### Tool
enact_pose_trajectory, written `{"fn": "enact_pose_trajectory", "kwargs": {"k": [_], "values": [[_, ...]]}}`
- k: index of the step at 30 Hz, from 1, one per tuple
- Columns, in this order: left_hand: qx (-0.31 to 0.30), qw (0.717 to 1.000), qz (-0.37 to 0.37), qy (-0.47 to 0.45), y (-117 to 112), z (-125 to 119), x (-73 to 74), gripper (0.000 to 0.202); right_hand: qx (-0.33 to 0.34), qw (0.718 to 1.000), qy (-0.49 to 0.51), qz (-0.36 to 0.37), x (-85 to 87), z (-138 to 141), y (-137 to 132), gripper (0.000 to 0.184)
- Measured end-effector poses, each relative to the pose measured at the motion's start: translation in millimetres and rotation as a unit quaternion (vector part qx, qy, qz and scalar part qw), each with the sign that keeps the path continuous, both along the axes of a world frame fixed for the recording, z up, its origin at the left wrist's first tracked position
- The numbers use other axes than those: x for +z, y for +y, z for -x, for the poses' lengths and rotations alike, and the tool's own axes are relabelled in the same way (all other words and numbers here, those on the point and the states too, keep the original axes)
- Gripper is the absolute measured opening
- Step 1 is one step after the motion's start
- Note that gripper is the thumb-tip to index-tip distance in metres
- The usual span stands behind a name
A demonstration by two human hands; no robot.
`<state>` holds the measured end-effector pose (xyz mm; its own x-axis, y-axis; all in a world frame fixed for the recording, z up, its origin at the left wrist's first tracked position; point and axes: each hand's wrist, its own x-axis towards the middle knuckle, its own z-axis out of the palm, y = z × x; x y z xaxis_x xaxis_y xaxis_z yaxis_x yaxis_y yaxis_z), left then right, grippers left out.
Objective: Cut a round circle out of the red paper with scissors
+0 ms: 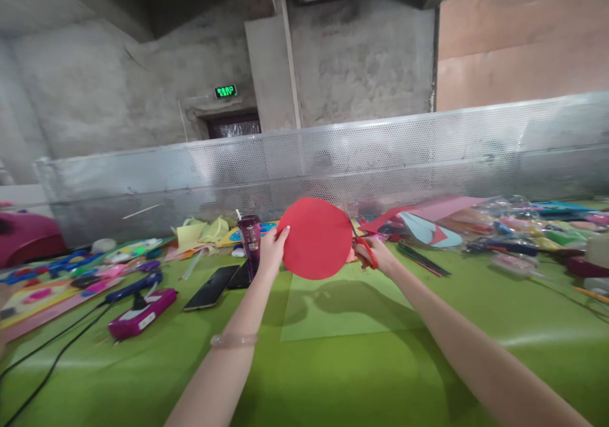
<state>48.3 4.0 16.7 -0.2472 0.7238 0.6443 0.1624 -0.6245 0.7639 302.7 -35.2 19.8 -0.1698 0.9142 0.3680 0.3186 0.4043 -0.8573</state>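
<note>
A round sheet of red paper (316,240) is held up above the table. Its left edge is pinched in my left hand (272,249), with the thumb in front. My right hand (373,254) grips a pair of scissors (367,249) by the red handles. The scissor blades point up and left along the right edge of the red paper; I cannot tell whether they touch it. Below lies a light green sheet of paper (328,316), with the shadows of my hands and the red paper on it.
A purple drink cup (250,240) with a straw stands left of my left hand, near a black phone (212,287). Further left are a magenta power strip (143,313) and cables. Paper scraps (431,229) and plastic packs lie right. A perforated metal panel (309,160) runs behind.
</note>
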Motion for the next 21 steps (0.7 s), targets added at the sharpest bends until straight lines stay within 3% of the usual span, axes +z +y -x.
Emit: {"fn": "enact_pose_trajectory", "kwargs": {"k": [21], "values": [[0.009, 1.000, 0.002, 0.006, 1.6, 3.6, 0.1, 0.043, -0.012, 1.000, 0.026, 0.010, -4.4, -6.5, 10.9, 0.021]]}}
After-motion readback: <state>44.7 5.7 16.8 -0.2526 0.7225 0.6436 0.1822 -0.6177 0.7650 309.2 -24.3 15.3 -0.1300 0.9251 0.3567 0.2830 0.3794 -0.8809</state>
